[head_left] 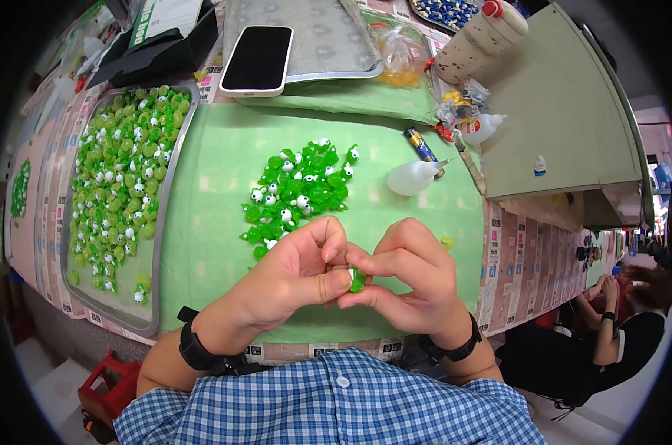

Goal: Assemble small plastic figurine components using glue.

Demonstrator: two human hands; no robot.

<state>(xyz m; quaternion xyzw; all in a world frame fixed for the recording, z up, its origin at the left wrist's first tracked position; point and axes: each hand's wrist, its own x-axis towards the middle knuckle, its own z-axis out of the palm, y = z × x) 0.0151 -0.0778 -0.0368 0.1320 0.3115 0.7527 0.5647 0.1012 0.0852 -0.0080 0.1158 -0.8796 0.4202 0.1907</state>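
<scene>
Close in front of me, my left hand (304, 271) and my right hand (406, 278) meet over the green mat. Between their pinched fingertips is a small green and white plastic figure (357, 280), partly hidden by the fingers. Just beyond them a loose pile of similar green figures with white eye parts (299, 185) lies on the mat (217, 170). To the left, a metal tray (156, 274) holds many more green pieces, some with white eyes. Right of the pile stands a squat white bottle with a needle tip (412, 178), beside a blue battery-like cylinder (423, 144).
A phone (257, 59) rests against a second metal tray (328, 37) at the back. Farther right are a speckled tumbler (478, 44), another small bottle (482, 128) and a large grey-green box (566, 111). A red stool (110, 389) is low left; another person (610, 334) sits at right.
</scene>
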